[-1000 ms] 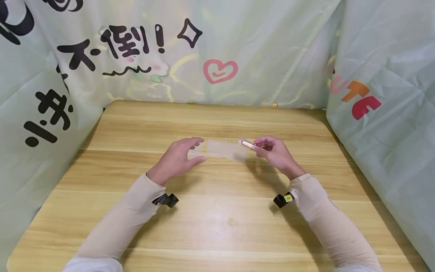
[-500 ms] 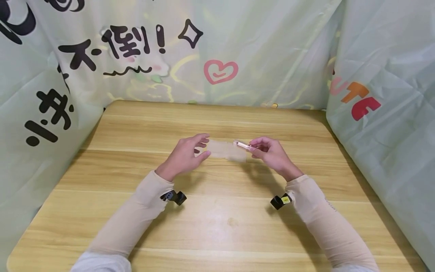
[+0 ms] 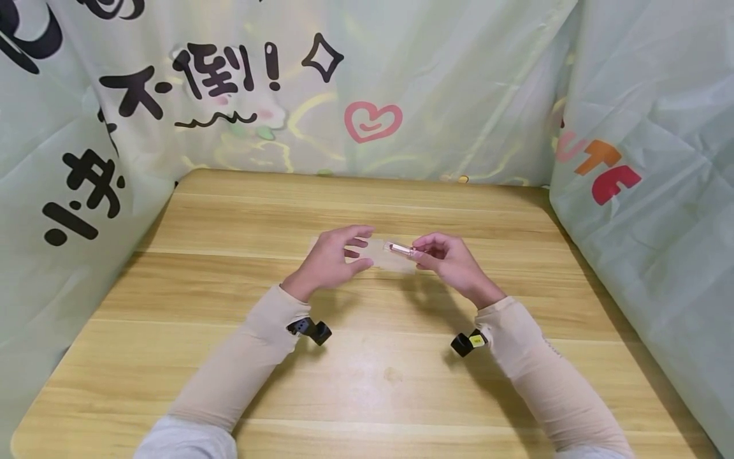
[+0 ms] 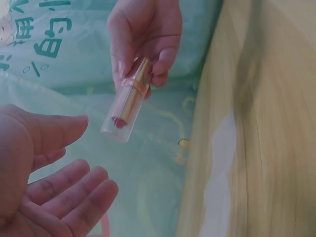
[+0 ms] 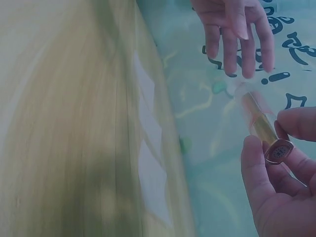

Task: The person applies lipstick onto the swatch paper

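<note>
A lipstick point(image 3: 399, 248) with a clear cap, gold tube and dark red tip is pinched by its base between the thumb and fingers of my right hand point(image 3: 453, 264). It is held above the table, its capped end pointing left. In the right wrist view, a round label shows on the base of the lipstick point(image 5: 264, 126). My left hand point(image 3: 335, 261) stands just left of the cap, thumb and fingers spread apart with nothing between them. The left wrist view shows a gap between the left fingertips point(image 4: 106, 190) and the cap.
Thin whitish sheets point(image 3: 375, 258) lie in a row on the wooden table point(image 3: 367, 382) beneath the hands. Printed cloth point(image 3: 459, 83) hangs behind the table and along both sides. Each wrist carries a small black camera point(image 3: 312, 330).
My left hand has moved right, closing most of the distance to the lipstick. The right hand has shifted slightly left with the lipstick still in its grip.
</note>
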A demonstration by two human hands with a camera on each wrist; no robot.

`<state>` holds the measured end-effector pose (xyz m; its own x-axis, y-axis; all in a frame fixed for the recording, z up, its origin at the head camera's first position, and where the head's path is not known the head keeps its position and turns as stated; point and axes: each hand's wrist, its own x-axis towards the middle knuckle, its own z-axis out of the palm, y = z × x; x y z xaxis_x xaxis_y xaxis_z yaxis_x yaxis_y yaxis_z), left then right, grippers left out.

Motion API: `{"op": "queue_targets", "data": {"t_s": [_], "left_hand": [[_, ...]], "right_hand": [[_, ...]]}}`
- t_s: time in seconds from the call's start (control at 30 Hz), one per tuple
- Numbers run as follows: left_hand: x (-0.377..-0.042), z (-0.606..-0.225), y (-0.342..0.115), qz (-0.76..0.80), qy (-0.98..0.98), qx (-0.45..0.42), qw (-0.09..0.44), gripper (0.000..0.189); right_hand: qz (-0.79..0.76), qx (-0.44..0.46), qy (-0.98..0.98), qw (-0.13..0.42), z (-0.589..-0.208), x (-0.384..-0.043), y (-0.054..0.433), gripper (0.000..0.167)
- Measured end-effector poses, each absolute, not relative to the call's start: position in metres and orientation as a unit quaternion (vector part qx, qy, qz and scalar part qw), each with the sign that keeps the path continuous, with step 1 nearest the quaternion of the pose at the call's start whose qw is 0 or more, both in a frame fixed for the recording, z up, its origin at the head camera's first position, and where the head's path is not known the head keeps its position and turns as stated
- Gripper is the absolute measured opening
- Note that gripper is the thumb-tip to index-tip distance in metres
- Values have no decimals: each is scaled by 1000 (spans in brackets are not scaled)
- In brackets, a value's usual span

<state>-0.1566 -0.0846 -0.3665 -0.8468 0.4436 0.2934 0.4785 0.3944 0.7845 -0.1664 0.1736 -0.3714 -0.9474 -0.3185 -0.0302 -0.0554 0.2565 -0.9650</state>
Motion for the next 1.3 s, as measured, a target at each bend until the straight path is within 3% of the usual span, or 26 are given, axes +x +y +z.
{"op": "queue_targets", "data": {"t_s": [0.37, 1.3], "left_hand": [[-157, -372, -68, -460, -840, -289, 1, 56], [-151, -378, -60, -439, -842, -311, 43, 36]], "right_hand": [[-594, -135, 785, 115, -372, -161, 169, 20], [-592, -167, 778, 128, -367, -153, 158, 19]]}}
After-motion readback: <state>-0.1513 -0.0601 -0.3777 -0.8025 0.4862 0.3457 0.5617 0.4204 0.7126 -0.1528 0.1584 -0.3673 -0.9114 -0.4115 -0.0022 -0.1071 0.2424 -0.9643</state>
